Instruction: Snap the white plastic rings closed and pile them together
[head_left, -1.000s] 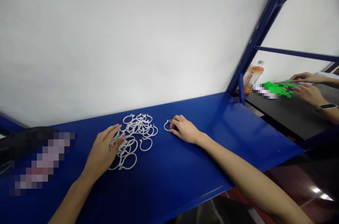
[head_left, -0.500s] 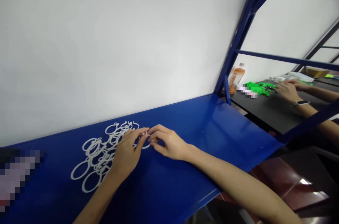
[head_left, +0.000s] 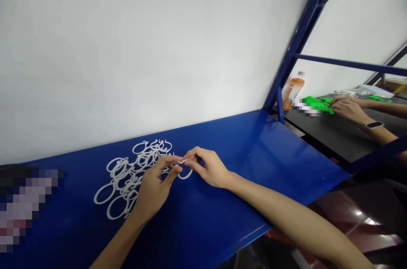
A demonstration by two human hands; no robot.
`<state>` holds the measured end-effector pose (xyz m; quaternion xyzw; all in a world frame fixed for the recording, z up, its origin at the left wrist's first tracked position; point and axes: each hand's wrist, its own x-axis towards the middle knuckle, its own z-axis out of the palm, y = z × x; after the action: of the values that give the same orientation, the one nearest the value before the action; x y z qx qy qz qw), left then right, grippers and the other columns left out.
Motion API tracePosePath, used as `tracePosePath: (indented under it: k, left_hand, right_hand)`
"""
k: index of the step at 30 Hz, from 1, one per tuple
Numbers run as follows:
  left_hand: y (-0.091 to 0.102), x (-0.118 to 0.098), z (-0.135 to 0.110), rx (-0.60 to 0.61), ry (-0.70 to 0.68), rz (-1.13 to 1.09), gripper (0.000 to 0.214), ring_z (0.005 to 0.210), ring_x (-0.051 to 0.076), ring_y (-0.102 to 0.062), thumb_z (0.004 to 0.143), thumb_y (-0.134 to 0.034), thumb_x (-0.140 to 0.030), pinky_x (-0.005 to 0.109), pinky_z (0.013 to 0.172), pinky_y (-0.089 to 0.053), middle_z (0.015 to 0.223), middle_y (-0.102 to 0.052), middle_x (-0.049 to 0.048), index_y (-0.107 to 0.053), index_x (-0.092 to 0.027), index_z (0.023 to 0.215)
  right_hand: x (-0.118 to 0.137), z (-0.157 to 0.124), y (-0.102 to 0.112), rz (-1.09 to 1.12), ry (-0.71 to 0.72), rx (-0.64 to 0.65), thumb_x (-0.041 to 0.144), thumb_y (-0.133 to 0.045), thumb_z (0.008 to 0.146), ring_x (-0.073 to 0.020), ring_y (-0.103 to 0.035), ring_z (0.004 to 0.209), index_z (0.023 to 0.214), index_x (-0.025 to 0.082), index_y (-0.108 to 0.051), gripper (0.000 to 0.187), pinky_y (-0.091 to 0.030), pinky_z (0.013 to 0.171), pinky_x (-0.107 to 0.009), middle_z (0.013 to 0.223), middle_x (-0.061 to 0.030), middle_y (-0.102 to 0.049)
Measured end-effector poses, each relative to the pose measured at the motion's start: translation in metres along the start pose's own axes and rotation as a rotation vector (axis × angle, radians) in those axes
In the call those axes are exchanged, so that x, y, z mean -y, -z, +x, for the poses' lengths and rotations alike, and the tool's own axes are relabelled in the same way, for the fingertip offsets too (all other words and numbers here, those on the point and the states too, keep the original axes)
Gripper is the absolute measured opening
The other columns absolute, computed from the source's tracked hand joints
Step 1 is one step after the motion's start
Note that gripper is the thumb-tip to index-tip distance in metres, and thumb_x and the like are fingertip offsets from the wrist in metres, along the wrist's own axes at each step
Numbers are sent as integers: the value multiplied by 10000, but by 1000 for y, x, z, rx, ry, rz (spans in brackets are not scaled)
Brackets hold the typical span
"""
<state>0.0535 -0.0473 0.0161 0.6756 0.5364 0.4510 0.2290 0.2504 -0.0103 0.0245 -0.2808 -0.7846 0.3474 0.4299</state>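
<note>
A white plastic ring (head_left: pixel 185 176) hangs between my two hands, just over the blue table. My left hand (head_left: pixel 158 184) pinches its upper left part with thumb and fingers. On the other side, my right hand (head_left: pixel 208 168) is closed on its upper right part, and a thin white strip of it shows between the fingertips. The fingers cover the ring's ends. A loose heap of similar white rings (head_left: pixel 104 193) with small knobbed ends lies left of my left hand, some partly hidden behind it.
The blue table (head_left: pixel 241 146) runs along a white wall (head_left: pixel 165 48). A dark item with a blurred-out area (head_left: pixel 28 205) lies at the left. Past a blue metal frame (head_left: pixel 291 53), a co-worker's hands (head_left: pixel 349 106) handle green pieces (head_left: pixel 318 103) near a drink bottle (head_left: pixel 292 91).
The view has shifted slightly. My fingers have moved on the ring, and a thin white strip now shows between the fingertips of both hands. The heap lies as before.
</note>
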Motion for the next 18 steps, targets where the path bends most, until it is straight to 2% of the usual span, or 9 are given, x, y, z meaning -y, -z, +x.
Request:
tracePosePath:
  k: [1, 3, 7, 13, 18]
  left_hand:
    - [2, -1, 1, 18, -10, -15, 381, 879, 197, -706, 882, -595, -580, 309, 775, -558, 1010, -753, 47, -696, -243, 1027]
    - [4, -2, 2, 36, -6, -21, 372, 839, 186, -699, 899, -577, -568, 303, 753, -554, 977, -750, 39, -705, -250, 1043]
    - [5, -5, 3, -28, -42, 47, 308, 691, 160, -645, 892, -600, -541, 287, 662, -529, 822, -722, 1, -728, -263, 930]
    - [2, 0, 1, -80, -184, 108, 236, 711, 168, -625, 938, -531, -372, 300, 682, -512, 732, -679, -4, -707, -254, 834]
    - [1, 7, 2, -43, -230, 211, 284, 807, 202, -631, 960, -497, -395, 348, 772, -519, 797, -706, 21, -692, -250, 815]
  right_hand:
    - [0, 0, 1, -5, 4, -20, 324, -591, 980, -114, -636, 738, 1022, 181, -630, 154, -504, 686, -230, 883, -19, -699]
    - [-1, 0, 2, -27, 4, -39, 328, -597, 978, -113, -629, 731, 1023, 184, -645, 158, -493, 661, -220, 883, -17, -702]
    - [-1, 0, 5, -72, 59, 27, 301, -608, 973, -122, -629, 738, 942, 179, -645, 131, -493, 682, -237, 864, -23, -702]
    - [5, -3, 5, -106, 151, 123, 262, -533, 1011, -139, -667, 832, 932, 180, -621, 144, -523, 755, -263, 920, -46, -700]
    - [2, -2, 8, -165, 154, 200, 253, -503, 1025, -137, -677, 834, 971, 179, -629, 156, -538, 767, -261, 942, -48, -707]
